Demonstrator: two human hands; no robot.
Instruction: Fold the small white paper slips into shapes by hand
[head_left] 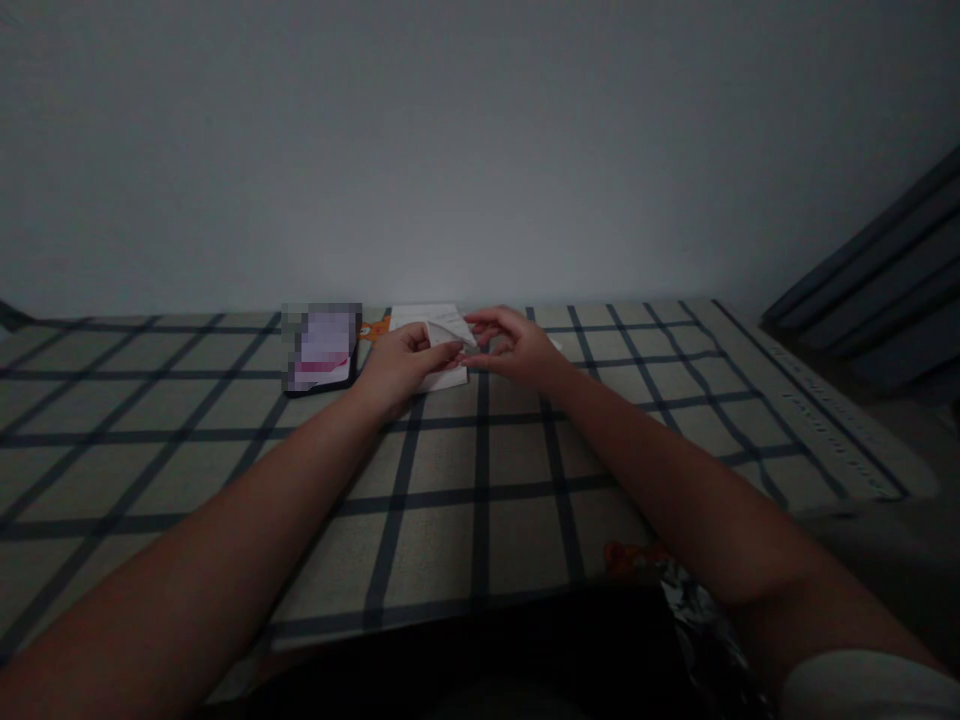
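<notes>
My left hand (397, 365) pinches a small piece of folded white paper (444, 334) between thumb and fingers. One pointed corner of it sticks up toward the right. At that corner is my right hand (514, 350), its fingers bent and its thumb apart from them. Whether its fingertips touch the paper is hard to see in the dim light. Beneath both hands lies a flat white sheet or pad (420, 312) with faint marks on it, partly covered by my left hand.
Left of my hands lies a phone (322, 350) with a lit, blurred screen. An orange bear-shaped piece (375, 329) sits beside it. A checked cloth (480, 490) covers the table, which meets a plain wall (480, 150). Crinkled shiny wrapping (697, 620) is near my lap.
</notes>
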